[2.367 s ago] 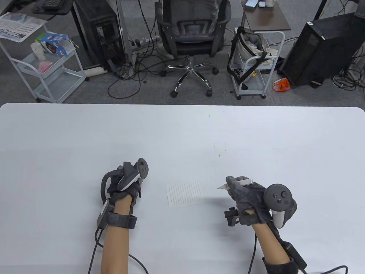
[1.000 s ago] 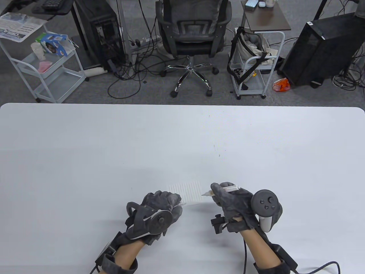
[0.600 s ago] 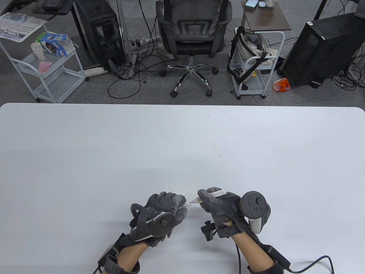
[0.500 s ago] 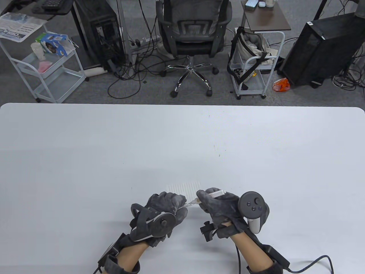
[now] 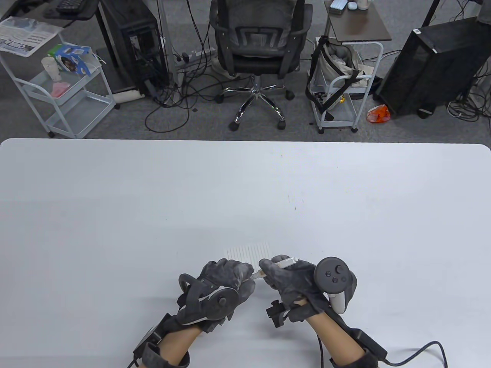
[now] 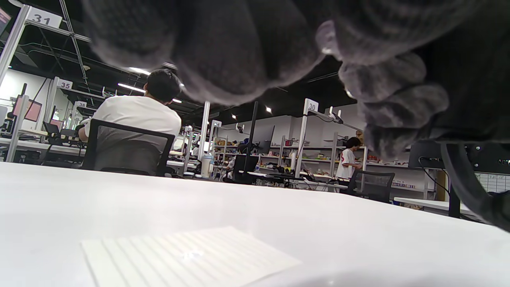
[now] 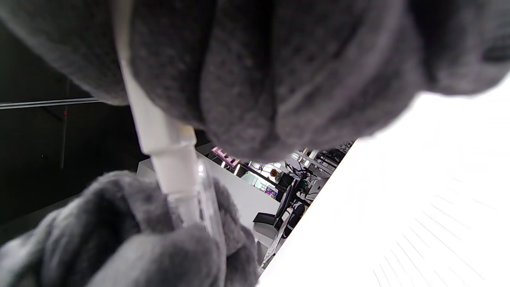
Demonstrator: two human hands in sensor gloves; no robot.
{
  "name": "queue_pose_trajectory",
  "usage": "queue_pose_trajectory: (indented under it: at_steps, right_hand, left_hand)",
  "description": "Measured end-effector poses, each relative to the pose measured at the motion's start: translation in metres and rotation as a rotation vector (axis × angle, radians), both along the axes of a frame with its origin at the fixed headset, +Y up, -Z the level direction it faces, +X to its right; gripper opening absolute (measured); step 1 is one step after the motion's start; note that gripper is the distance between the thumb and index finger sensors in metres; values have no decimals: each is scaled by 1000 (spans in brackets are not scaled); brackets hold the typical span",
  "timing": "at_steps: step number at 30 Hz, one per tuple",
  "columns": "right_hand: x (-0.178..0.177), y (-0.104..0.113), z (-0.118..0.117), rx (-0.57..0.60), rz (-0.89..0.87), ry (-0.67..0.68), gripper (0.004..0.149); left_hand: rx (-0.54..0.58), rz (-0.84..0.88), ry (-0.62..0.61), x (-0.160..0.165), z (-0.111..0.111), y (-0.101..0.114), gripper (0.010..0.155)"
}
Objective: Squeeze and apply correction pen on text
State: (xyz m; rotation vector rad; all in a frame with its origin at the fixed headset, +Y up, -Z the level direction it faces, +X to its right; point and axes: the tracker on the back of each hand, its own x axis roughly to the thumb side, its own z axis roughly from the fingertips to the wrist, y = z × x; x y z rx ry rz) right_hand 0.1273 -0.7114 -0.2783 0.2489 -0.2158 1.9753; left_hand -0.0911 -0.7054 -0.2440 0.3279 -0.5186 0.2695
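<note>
My right hand (image 5: 270, 270) grips a white correction pen (image 5: 284, 262), tip pointing left. My left hand (image 5: 244, 278) pinches a small clear cap (image 5: 255, 275) that sits over the pen's tip. The right wrist view shows the pen (image 7: 159, 131) entering the clear cap (image 7: 205, 199), with left fingers (image 7: 131, 239) around it. The lined paper (image 5: 247, 253) lies on the table just beyond both hands, which are held above its near edge. It also shows in the left wrist view (image 6: 187, 255), flat below my curled fingers (image 6: 223, 52).
The white table (image 5: 115, 199) stretches wide around the paper. Glove cables trail off the near edge (image 5: 418, 354). Beyond the far edge stand an office chair (image 5: 261, 42) and carts on the floor.
Both hands came together over the paper's near edge. The right hand moved the pen left until its tip met the cap held by the left hand.
</note>
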Motion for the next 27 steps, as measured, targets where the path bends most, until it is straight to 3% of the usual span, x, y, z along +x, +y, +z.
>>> queue_pose_trajectory:
  at_steps: [20,27]
  right_hand:
    - [-4,-14,-3,-81,-193,47,38]
    - [0,-4,-5,-60,-64,66,47]
  left_hand:
    - [-31,114,-28,4,4,7,51]
    - [-30,96,-4,-5,-2,9,52]
